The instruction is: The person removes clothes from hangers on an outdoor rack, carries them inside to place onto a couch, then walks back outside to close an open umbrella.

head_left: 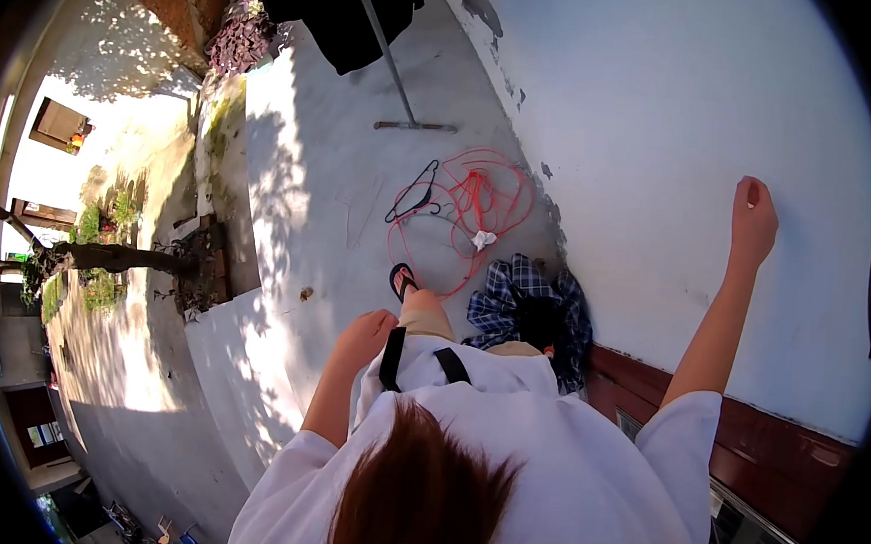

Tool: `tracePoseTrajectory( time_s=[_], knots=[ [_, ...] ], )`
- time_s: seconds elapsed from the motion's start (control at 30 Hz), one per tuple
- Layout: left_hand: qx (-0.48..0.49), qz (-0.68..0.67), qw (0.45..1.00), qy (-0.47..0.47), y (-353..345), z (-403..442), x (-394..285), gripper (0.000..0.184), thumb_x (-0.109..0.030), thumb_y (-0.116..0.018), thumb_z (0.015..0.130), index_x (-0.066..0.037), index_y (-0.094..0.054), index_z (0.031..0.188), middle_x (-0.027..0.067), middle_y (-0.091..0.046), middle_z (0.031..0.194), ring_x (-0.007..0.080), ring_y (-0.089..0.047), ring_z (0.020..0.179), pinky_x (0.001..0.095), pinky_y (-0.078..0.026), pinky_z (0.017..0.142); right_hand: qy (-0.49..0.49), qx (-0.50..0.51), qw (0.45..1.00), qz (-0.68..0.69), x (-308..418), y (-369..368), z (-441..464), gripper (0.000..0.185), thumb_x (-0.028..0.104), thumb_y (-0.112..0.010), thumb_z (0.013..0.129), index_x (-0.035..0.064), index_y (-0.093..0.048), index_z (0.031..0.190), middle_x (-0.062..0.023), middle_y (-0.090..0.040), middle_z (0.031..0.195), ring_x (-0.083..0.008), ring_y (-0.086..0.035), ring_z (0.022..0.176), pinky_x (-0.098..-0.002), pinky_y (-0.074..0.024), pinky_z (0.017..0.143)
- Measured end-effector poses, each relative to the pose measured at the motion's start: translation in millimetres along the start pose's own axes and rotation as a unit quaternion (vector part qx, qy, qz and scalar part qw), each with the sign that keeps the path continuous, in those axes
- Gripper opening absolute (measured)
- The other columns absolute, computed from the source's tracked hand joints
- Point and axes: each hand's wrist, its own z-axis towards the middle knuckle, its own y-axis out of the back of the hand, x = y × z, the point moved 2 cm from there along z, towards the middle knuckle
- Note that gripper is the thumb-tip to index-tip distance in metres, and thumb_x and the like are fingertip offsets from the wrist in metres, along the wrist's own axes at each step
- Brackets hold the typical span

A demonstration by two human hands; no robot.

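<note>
My right hand (pixel 755 222) is raised at the right, in front of the white wall (pixel 658 165). Its fingers are curled into a fist, with a small pale spot at the top; whether it holds anything is hidden. Low beside my hip is my left hand (pixel 365 335), back upward, its fingers mostly out of sight next to a black strap (pixel 392 358) on my white shirt. A blue plaid cloth (pixel 498 293) lies bunched around a dark middle by my legs. Ahead on the ground is a black clothes hanger (pixel 418 197) beside a tangle of red cord (pixel 479 200).
A long-handled floor tool (pixel 414 126) stands ahead, below hanging dark cloth (pixel 345 21). White crumpled paper or cloth (pixel 483 239) rests on the cord. To the left are a raised bed edge and a tree trunk (pixel 111 257). Dark red panelling (pixel 771 447) runs along the lower right wall.
</note>
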Motion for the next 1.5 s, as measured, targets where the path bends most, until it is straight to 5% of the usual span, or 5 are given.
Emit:
tracePoseTrajectory(
  time_s=[0.07,0.2,0.6,1.17,1.5],
  knots=[
    [0.007,0.001,1.000,-0.029,13.6,30.5,-6.7,0.030,-0.024,-0.041,0.092,-0.002,-0.061,0.093,0.0171,-0.064,0.093,0.0355,-0.058,0.092,0.0394,-0.046,0.079,-0.091,0.023,0.991,-0.096,-25.4,-12.8,37.4,0.051,0.058,-0.047,0.085,0.0136,-0.067,0.098,0.0009,-0.068,0.093,-0.0197,-0.063,0.087,-0.0342,-0.0486,0.075],
    [0.015,-0.002,0.999,-0.034,53.2,73.1,3.4,0.030,-0.024,-0.041,0.092,-0.001,-0.061,0.091,0.0184,-0.064,0.091,0.0369,-0.058,0.089,0.0400,-0.046,0.078,-0.234,0.054,0.970,-0.046,-33.2,-15.2,60.7,0.061,0.066,-0.050,0.080,0.0079,-0.069,0.078,0.0005,-0.066,0.067,-0.0131,-0.064,0.069,-0.0271,-0.0456,0.063],
    [-0.044,-0.048,0.997,0.036,136.9,103.5,65.0,0.029,-0.024,-0.044,0.091,0.000,-0.061,0.093,0.0173,-0.064,0.089,0.0337,-0.061,0.086,0.0363,-0.046,0.077,-0.219,0.022,0.975,-0.044,-46.8,-18.7,58.6,0.064,0.066,-0.056,0.077,0.0033,-0.064,0.068,-0.0036,-0.060,0.059,-0.0125,-0.056,0.055,-0.0253,-0.0422,0.056],
    [-0.035,-0.118,0.991,0.052,126.1,129.9,47.3,0.036,-0.026,-0.041,0.095,0.003,-0.061,0.093,0.0161,-0.065,0.087,0.0279,-0.062,0.085,0.0344,-0.046,0.079,-0.229,0.028,0.972,-0.041,-44.6,-12.8,54.7,0.064,0.063,-0.054,0.081,0.0021,-0.063,0.064,-0.0046,-0.057,0.054,-0.0126,-0.054,0.052,-0.0248,-0.0400,0.052],
    [-0.085,-0.191,0.977,0.044,108.8,187.4,-18.0,0.043,-0.031,-0.035,0.099,0.003,-0.060,0.094,0.0114,-0.065,0.085,0.0207,-0.061,0.083,0.0318,-0.046,0.081,-0.254,0.042,0.966,-0.016,-20.7,-6.6,48.7,0.064,0.061,-0.054,0.082,0.0014,-0.062,0.061,-0.0050,-0.056,0.053,-0.0129,-0.054,0.051,-0.0247,-0.0395,0.052]
  ],
)
